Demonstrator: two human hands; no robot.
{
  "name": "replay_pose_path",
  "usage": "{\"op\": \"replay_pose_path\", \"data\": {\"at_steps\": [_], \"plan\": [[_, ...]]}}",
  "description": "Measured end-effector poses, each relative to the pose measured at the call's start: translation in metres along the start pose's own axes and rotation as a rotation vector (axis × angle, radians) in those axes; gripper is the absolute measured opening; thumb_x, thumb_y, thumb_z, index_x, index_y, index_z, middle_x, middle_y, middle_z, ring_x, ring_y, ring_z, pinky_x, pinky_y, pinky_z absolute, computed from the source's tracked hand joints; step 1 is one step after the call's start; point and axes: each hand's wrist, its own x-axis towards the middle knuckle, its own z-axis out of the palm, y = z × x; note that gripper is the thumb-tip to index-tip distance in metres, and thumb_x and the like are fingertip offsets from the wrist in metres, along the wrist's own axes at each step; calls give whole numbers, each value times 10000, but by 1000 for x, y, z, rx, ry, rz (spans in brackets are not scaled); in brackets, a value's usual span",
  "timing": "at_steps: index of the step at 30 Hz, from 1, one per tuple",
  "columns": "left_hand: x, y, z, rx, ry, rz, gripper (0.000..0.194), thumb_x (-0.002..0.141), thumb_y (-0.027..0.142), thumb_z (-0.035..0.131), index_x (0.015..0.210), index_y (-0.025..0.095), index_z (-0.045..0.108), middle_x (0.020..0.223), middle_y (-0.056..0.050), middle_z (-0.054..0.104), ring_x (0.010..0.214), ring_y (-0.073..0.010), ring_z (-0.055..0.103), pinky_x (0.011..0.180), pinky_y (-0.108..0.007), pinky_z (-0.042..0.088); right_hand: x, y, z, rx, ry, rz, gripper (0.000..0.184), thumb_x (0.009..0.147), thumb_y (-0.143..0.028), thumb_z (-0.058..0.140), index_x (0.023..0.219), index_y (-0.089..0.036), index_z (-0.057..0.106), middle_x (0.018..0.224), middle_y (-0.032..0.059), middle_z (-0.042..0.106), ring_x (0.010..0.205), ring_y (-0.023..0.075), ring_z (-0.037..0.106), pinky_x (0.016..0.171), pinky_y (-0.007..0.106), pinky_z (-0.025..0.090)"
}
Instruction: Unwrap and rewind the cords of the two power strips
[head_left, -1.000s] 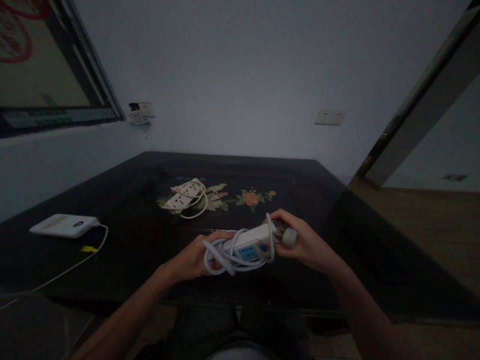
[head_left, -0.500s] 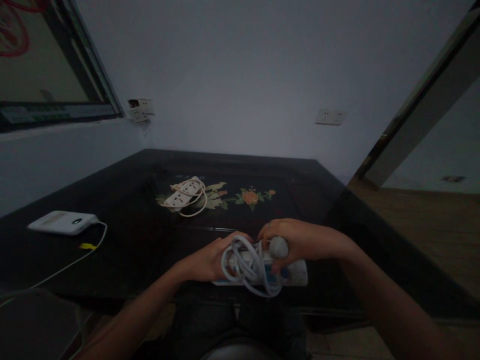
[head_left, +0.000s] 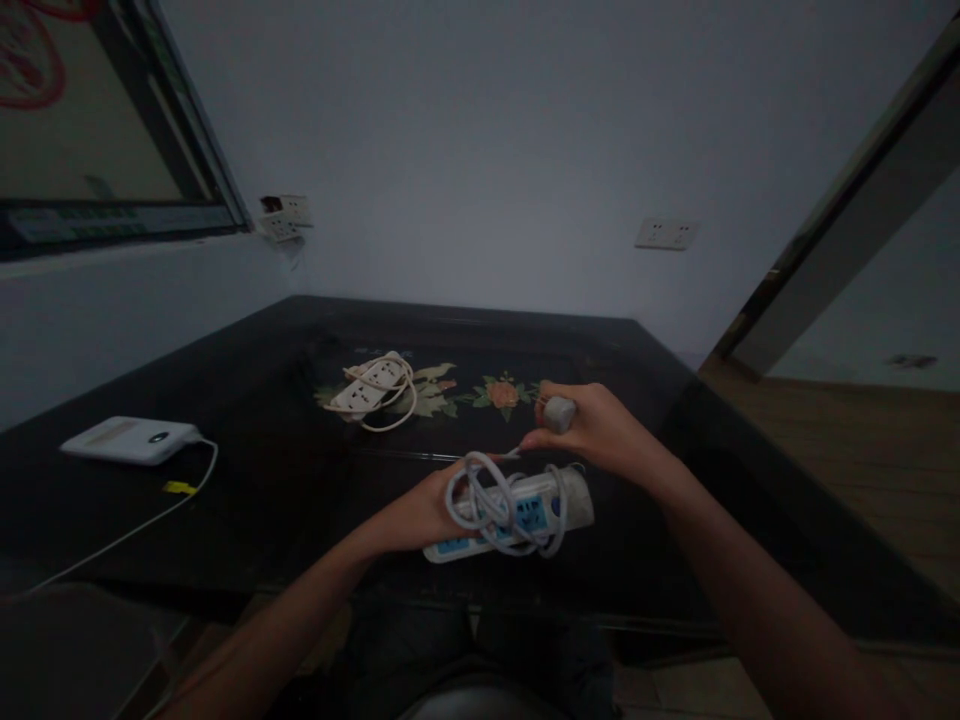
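Observation:
A white power strip (head_left: 579,497) with blue socket faces is tilted near the table's front edge, its right end higher. Loops of its pale grey cord (head_left: 480,519) lie wound over the sockets. My left hand (head_left: 421,515) is closed around the strip's left part, its fingers partly hidden by the strip and cord. Above and to the right, my right hand (head_left: 592,425) grips the cord's grey plug (head_left: 559,413), apart from the strip. A short stretch of cord runs between the two hands.
On the black table (head_left: 285,520) with a flower print, a second power strip (head_left: 371,388) lies wrapped in its cream cord. A white power bank (head_left: 135,440) with a cable rests at the left. Wall sockets (head_left: 666,234) are on the wall behind.
My right hand has lifted away from the strip, up and forward, drawing the plug with it. The strip has tilted, and its sockets show more. My left hand has stayed on it.

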Motion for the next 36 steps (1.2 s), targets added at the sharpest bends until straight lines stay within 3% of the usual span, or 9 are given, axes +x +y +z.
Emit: {"op": "replay_pose_path", "data": {"at_steps": [6, 11, 14, 17, 20, 24, 26, 30, 36], "plan": [[-2, -14, -4, -121, 130, -20, 652, 649, 215, 787, 1237, 189, 507, 1308, -116, 543, 1179, -268, 530, 1013, -400, 424, -11, 31, -10, 348, 86, 81, 323, 686, -436, 736, 679, -176, 544, 571, -46, 511, 518, 95, 441, 491, 229, 329], [-9, -17, -4, -499, 179, -120, 661, 657, 309, 786, 1224, 226, 457, 943, -58, 677, 745, -249, 691, 638, -370, 575, -26, 74, 12, 762, 237, 233, 293, 687, -379, 746, 770, -179, 548, 648, -23, 583, 554, 105, 526, 533, 240, 419], [-8, -14, -7, -627, 317, -148, 684, 642, 334, 794, 1214, 204, 443, 843, -49, 686, 633, -247, 692, 549, -347, 568, -47, 84, 28, 938, 327, 276, 304, 685, -354, 754, 842, -191, 551, 728, 2, 632, 584, 114, 562, 571, 261, 458], [0, -15, -12, -590, 440, -162, 541, 667, 343, 777, 1096, 146, 514, 833, -74, 694, 629, -225, 689, 555, -316, 565, -72, 72, 37, 825, 331, 269, 207, 776, -352, 677, 869, -197, 575, 794, 36, 670, 603, 134, 578, 587, 288, 474], [6, -22, -15, -536, 479, -172, 476, 676, 341, 768, 1033, 138, 528, 822, -77, 698, 632, -221, 688, 548, -307, 555, -91, 46, 42, 552, 216, 217, 113, 831, -317, 611, 848, -207, 635, 859, 53, 693, 766, 186, 631, 692, 324, 491], [8, -31, -14, -437, 511, -168, 467, 658, 324, 774, 1014, 147, 529, 843, -59, 698, 650, -216, 688, 596, -324, 547, -92, 12, 49, 415, 164, 75, 62, 838, -263, 586, 843, -239, 643, 944, 39, 693, 896, 206, 647, 772, 330, 489], [8, -33, -12, -374, 519, -165, 443, 662, 314, 770, 1011, 146, 555, 896, -62, 698, 744, -221, 690, 682, -335, 544, -85, 1, 53, 400, 198, 53, 70, 838, -267, 577, 851, -238, 639, 926, 38, 700, 870, 202, 656, 754, 316, 490], [9, -28, -7, -260, 576, -147, 424, 627, 303, 790, 977, 149, 608, 965, -58, 690, 933, -237, 656, 813, -335, 512, -69, -12, 62, 468, 262, 98, 71, 820, -287, 583, 804, -218, 578, 681, -4, 662, 648, 162, 631, 621, 265, 468], [6, -17, -1, -486, 503, -225, 551, 600, 324, 823, 1042, 126, 559, 981, -102, 694, 738, -219, 686, 656, -336, 555, -62, -10, 78, 587, 384, 167, 127, 867, -303, 523, 792, -204, 546, 632, -19, 590, 566, 128, 555, 575, 249, 429]]}}
